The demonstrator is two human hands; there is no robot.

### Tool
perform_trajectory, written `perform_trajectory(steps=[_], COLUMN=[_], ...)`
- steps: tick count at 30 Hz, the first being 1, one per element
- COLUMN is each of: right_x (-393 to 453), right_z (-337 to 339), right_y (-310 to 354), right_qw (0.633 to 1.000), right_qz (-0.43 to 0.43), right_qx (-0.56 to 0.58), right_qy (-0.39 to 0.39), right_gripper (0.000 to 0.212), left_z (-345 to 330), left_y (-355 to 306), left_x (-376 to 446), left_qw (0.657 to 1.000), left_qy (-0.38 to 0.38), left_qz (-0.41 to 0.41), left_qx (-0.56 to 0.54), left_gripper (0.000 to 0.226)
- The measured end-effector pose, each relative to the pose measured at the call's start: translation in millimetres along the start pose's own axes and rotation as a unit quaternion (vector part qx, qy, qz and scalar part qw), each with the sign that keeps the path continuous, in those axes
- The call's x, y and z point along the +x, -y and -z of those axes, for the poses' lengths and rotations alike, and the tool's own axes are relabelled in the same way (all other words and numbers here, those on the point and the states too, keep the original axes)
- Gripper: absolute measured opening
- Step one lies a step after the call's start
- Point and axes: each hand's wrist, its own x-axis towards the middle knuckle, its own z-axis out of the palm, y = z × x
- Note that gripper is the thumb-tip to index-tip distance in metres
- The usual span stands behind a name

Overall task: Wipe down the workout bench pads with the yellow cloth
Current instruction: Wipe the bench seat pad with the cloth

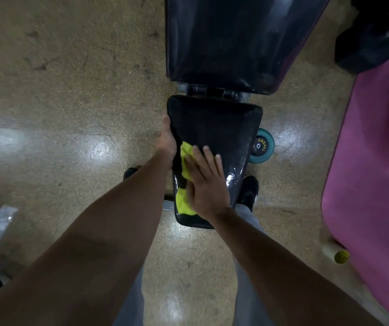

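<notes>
The black seat pad (219,123) of the workout bench lies straight below me, with the longer black back pad (231,41) beyond it across a metal hinge. My right hand (206,184) lies flat with straight fingers on the yellow cloth (185,161), pressing it onto the near left part of the seat pad. The cloth shows above and below the hand. My left hand (166,140) grips the seat pad's left edge, fingers curled around its side.
A teal weight plate (263,145) sits on the floor by the seat's right side. A pink mat (372,161) fills the right side, with a white bottle with a yellow cap (336,252) at its edge. My shoes flank the bench foot. Speckled tan floor lies to the left.
</notes>
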Motion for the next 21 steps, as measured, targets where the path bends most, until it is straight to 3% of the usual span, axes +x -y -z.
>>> perform_trajectory(steps=[4,10,16,19,21], right_x=[6,-62,-52,-67,-85], right_z=[1,-12,-7,-14,-17], right_y=[11,5,-8,6,-1], right_qw=[0.998,0.999,0.996,0.999,0.999], right_qz=[-0.058,0.043,-0.074,-0.025,0.01], right_qx=[-0.004,-0.026,-0.028,-0.026,-0.033], right_qy=[-0.017,0.018,-0.03,-0.014,-0.003], right_gripper=[0.063,0.064,0.065,0.063,0.065], left_z=[-10,-12,-13,-17,-23], left_y=[-15,-16,-20,-29,-38], left_x=[-33,-38,-49,-71,-92], left_qw=[1.0,1.0,1.0,1.0,1.0], left_qy=[0.015,0.001,-0.007,-0.004,-0.011], left_qz=[-0.003,-0.014,-0.019,-0.013,-0.009], left_qx=[-0.003,-0.008,0.006,-0.004,0.0], left_gripper=[0.126,0.14,0.145,0.142,0.126])
